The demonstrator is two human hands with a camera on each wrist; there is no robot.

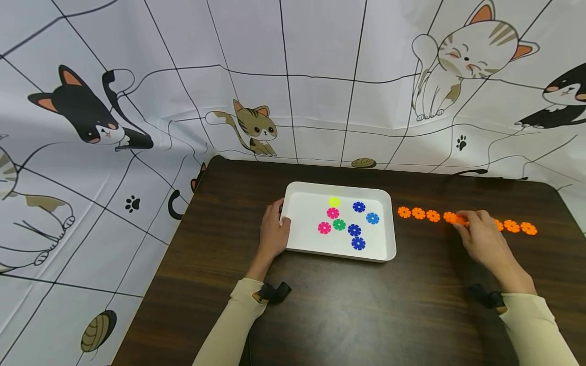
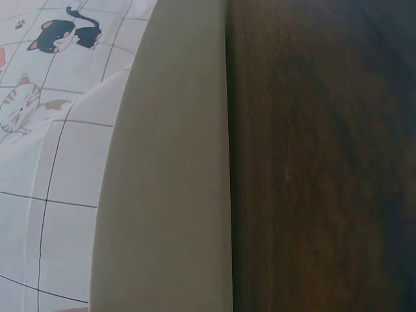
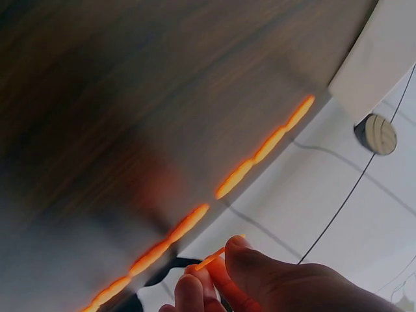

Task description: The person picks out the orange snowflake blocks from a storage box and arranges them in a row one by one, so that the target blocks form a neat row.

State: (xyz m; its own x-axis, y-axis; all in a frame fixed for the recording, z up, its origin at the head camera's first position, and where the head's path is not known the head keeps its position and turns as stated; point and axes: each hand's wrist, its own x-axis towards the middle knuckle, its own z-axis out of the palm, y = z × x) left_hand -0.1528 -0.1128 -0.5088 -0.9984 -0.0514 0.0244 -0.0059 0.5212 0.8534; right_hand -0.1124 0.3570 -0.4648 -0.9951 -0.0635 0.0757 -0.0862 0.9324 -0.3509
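A white rectangular tray point(image 1: 302, 236) lies on the table, and my left hand point(image 1: 273, 235) grips its left side, thumb at the rim. Scattered inside are notched flower-shaped discs: a yellow disc point(image 1: 334, 203), a green disc point(image 1: 339, 224), pink discs point(image 1: 324, 227) and several blue discs point(image 1: 354, 230). To the right of the tray runs a row of orange discs point(image 1: 418, 213). Over this row, my right hand point(image 1: 489, 244) pinches one orange disc point(image 3: 211, 259) between thumb and fingers; part of the row is hidden behind the hand. The left wrist view shows the tray's outer wall point(image 2: 169, 156), no hand.
The dark wooden table point(image 1: 348, 310) extends in front of the tray and between the forearms. A white cloth point(image 1: 320, 101) printed with cats and lines hangs behind the table and along its left side. Each wrist wears a black camera strap.
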